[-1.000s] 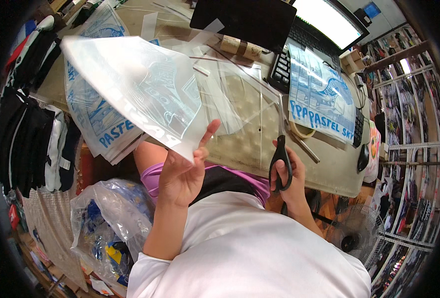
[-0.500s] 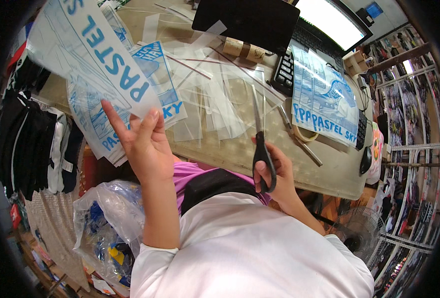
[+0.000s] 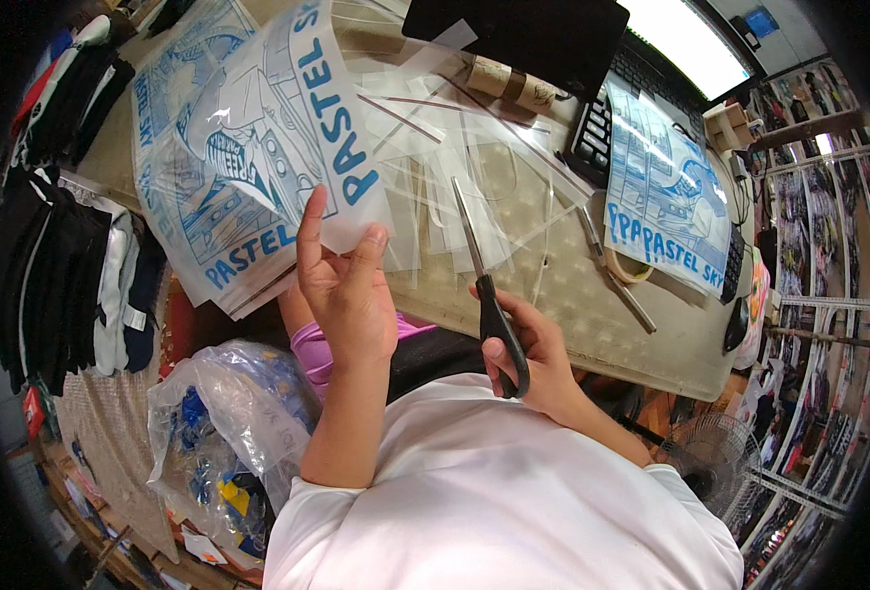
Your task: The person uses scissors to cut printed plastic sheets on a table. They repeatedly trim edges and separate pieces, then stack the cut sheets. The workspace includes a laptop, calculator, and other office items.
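My left hand (image 3: 351,295) pinches the near corner of a translucent film sheet (image 3: 268,118) printed with blue lettering and line drawings. Its index finger points up along the film. The held sheet is raised and slightly curled, hiding part of several similar printed sheets (image 3: 184,74) on the table's left side. In my right hand (image 3: 538,359) is a pair of scissors (image 3: 491,305) with black handles. The blades look closed and point up and away, over the table and apart from the sheet.
Clear film offcuts (image 3: 445,211) litter the middle of the table (image 3: 543,295). To the right lie more blue printed sheets (image 3: 666,197), a tape roll (image 3: 629,267), a metal rod (image 3: 632,300), a keyboard (image 3: 589,138) and a mouse (image 3: 737,327). A plastic bag (image 3: 229,413) stands lower left.
My left hand has swung the held sheet to the right, and it shows more of its drawing. The scissors have tilted and shifted left. The whole view has shifted slightly.
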`<state>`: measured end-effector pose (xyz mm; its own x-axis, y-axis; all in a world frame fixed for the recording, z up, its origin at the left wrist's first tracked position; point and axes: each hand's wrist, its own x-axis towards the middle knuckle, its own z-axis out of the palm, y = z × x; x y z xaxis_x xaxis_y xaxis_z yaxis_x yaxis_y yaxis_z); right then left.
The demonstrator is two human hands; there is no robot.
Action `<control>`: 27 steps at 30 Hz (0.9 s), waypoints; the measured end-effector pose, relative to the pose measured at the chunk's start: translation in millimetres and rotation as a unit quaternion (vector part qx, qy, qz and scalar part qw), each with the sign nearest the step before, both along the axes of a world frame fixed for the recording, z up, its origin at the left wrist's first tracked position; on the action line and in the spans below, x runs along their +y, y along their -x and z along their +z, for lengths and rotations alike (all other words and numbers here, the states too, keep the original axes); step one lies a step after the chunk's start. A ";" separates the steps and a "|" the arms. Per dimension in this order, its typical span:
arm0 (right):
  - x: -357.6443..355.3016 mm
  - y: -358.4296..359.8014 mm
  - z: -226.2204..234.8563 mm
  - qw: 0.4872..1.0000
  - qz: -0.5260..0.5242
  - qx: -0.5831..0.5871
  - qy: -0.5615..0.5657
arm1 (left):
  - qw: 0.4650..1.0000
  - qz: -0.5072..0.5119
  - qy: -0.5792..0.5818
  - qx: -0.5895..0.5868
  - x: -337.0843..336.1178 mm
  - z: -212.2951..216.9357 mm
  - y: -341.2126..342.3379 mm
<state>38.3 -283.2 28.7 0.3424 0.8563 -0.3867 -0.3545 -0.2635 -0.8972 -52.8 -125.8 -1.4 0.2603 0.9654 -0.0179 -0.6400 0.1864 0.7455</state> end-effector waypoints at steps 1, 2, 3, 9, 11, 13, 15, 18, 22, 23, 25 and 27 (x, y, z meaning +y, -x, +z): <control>0.4 -0.7 -0.2 1.000 0.000 -0.001 0.000 | 1.000 -0.008 0.006 0.001 0.2 -0.9 -0.9; 0.4 -1.7 -0.3 1.000 0.000 0.004 0.005 | 1.000 -0.016 0.011 0.002 0.5 -1.5 -1.6; 0.2 -3.0 -0.6 1.000 0.000 0.010 0.009 | 1.000 -0.024 0.017 0.004 1.0 -2.4 -2.1; 9.6 -5.6 2.3 1.000 0.005 0.010 0.023 | 0.996 -0.036 0.083 0.020 5.7 -6.8 -7.3; 11.4 -4.6 0.6 1.000 0.009 0.006 0.024 | 0.995 -0.041 0.063 0.059 4.8 -5.9 -7.7; 12.0 -2.6 -1.9 1.000 0.015 0.004 0.016 | 0.992 -0.045 0.048 0.105 4.1 -3.9 -7.8; 13.3 -3.7 1.3 0.999 0.027 0.030 -0.016 | 0.985 -0.048 0.040 0.160 3.7 -2.0 -7.9; 16.4 -4.8 3.9 0.998 0.046 0.040 -0.023 | 0.980 -0.055 0.011 0.191 3.1 -3.8 -8.2; 22.4 -4.9 8.0 0.997 0.055 0.046 0.004 | 0.968 -0.071 0.003 0.239 0.8 -1.6 -4.3; 22.6 -4.9 7.8 0.997 0.056 0.049 0.000 | 0.969 -0.076 -0.004 0.233 -0.4 -0.6 -3.1; 22.9 -4.7 7.4 0.997 0.059 0.056 -0.009 | 0.974 -0.070 -0.017 0.214 -4.0 0.6 -0.9; 23.9 -4.2 6.8 0.996 0.061 0.056 -0.016 | 0.981 -0.046 -0.028 0.189 -9.0 1.5 -0.9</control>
